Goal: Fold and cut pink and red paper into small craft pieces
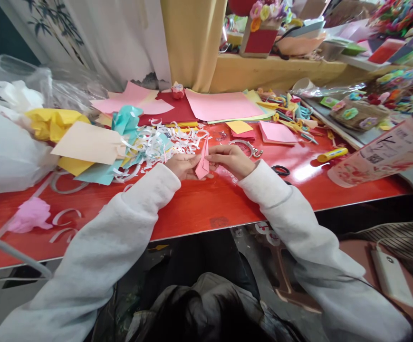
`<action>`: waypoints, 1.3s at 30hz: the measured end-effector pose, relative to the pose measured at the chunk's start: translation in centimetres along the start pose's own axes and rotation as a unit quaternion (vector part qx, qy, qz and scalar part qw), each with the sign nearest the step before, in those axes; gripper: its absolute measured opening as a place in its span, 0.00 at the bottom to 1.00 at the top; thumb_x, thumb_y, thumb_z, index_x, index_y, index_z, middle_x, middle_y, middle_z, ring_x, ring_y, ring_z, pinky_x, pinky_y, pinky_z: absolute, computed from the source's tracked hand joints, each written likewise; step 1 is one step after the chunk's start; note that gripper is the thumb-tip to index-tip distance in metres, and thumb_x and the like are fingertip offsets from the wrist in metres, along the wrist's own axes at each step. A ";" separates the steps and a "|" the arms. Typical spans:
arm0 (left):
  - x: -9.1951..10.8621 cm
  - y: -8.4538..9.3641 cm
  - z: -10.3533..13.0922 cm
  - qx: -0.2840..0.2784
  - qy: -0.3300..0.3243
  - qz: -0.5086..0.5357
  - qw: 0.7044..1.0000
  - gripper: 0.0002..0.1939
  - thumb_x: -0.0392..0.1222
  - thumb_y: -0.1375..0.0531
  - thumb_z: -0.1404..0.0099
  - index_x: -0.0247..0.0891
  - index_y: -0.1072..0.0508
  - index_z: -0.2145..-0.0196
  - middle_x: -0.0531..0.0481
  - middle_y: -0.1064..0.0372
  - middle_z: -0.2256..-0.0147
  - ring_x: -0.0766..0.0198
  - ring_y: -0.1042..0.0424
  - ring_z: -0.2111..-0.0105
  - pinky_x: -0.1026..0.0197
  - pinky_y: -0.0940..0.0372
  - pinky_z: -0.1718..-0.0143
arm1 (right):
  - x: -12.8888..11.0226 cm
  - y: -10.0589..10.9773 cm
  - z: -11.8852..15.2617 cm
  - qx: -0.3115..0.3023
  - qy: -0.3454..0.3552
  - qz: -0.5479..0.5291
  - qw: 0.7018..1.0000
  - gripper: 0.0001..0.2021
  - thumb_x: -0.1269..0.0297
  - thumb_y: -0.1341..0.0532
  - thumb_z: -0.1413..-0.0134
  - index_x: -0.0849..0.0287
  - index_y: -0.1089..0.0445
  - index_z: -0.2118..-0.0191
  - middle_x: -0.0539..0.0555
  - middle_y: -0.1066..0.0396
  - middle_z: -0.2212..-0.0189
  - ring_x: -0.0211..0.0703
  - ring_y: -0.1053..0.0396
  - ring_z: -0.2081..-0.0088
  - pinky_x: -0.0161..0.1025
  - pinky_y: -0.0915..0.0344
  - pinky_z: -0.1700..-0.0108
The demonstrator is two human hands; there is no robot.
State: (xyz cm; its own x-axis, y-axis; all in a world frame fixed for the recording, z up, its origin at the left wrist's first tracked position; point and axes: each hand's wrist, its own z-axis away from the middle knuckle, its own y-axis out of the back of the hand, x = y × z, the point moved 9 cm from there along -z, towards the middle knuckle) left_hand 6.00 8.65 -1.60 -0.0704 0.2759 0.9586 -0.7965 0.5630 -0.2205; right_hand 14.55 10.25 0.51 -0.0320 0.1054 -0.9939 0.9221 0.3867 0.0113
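A narrow folded piece of pink paper [202,167] stands between my hands over the red table, its thin tip pointing up and away from me. My left hand [185,166] grips its left side, with the fingers partly behind it. From the right, my right hand [232,159] pinches the folded paper near its middle. White curled paper strips [177,140] are heaped just beyond my left hand. A clear ring-shaped item [244,145] lies behind my right hand.
Black scissors [281,170], a yellow glue stick [332,155] and a large tilted cup [380,152] are to the right. Pink sheets [222,105] and square papers [277,132] lie at the back. Crumpled papers and a plastic bag [6,147] fill the left.
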 end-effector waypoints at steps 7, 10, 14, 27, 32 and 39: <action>-0.1 -0.2 -0.1 -0.006 0.007 -0.006 1.000 0.13 0.32 0.49 0.37 0.29 0.30 0.57 0.42 0.26 0.65 0.63 0.25 0.69 0.59 0.33 0.62 | -1.2 0.4 0.2 0.044 0.033 0.077 0.996 0.06 0.67 0.37 0.60 0.64 0.30 0.72 0.47 0.35 0.79 0.30 0.41 0.76 0.34 0.43 0.71; -0.3 -0.3 -0.2 -0.016 0.014 -0.009 1.000 0.12 0.32 0.50 0.37 0.29 0.30 0.57 0.43 0.25 0.66 0.64 0.25 0.69 0.60 0.33 0.61 | -1.3 0.4 0.3 0.046 0.039 0.096 0.994 0.07 0.65 0.37 0.59 0.64 0.30 0.73 0.47 0.36 0.79 0.31 0.41 0.75 0.34 0.43 0.72; -0.5 -0.1 -0.1 0.000 0.024 -0.024 0.999 0.12 0.31 0.50 0.36 0.29 0.30 0.58 0.43 0.25 0.67 0.64 0.25 0.69 0.59 0.33 0.61 | -1.3 0.7 0.3 0.058 0.046 0.125 0.989 0.07 0.64 0.37 0.59 0.63 0.30 0.73 0.48 0.36 0.78 0.31 0.41 0.75 0.34 0.43 0.72; -0.5 -0.3 0.0 -0.018 0.006 -0.027 0.999 0.14 0.37 0.40 0.43 0.30 0.30 0.58 0.42 0.25 0.66 0.60 0.25 0.66 0.50 0.36 0.54 | -1.7 -0.1 0.4 0.036 0.056 0.105 0.992 0.14 0.55 0.40 0.54 0.63 0.33 0.76 0.47 0.40 0.80 0.30 0.43 0.77 0.34 0.45 0.73; -0.4 -0.5 0.0 -0.031 0.010 -0.039 0.999 0.18 0.39 0.37 0.46 0.31 0.30 0.58 0.43 0.25 0.64 0.60 0.25 0.65 0.53 0.35 0.55 | -2.1 0.1 0.5 0.061 0.075 0.162 0.982 0.12 0.58 0.38 0.56 0.64 0.33 0.75 0.47 0.40 0.78 0.31 0.44 0.75 0.34 0.45 0.70; -0.8 0.1 0.0 -0.008 0.040 -0.114 0.993 0.11 0.39 0.37 0.47 0.32 0.28 0.65 0.45 0.25 0.69 0.63 0.25 0.69 0.58 0.32 0.62 | -1.9 -0.2 0.5 0.058 0.087 0.211 0.972 0.12 0.58 0.41 0.51 0.62 0.36 0.76 0.48 0.40 0.78 0.32 0.44 0.74 0.35 0.44 0.70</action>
State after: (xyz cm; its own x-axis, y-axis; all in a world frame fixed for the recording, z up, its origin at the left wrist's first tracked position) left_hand 5.95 8.52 -2.42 0.1598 0.2009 0.9665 -0.7759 0.6309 -0.0029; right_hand 14.61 9.50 2.30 0.3034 0.3884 -0.8701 0.9044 0.1699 0.3913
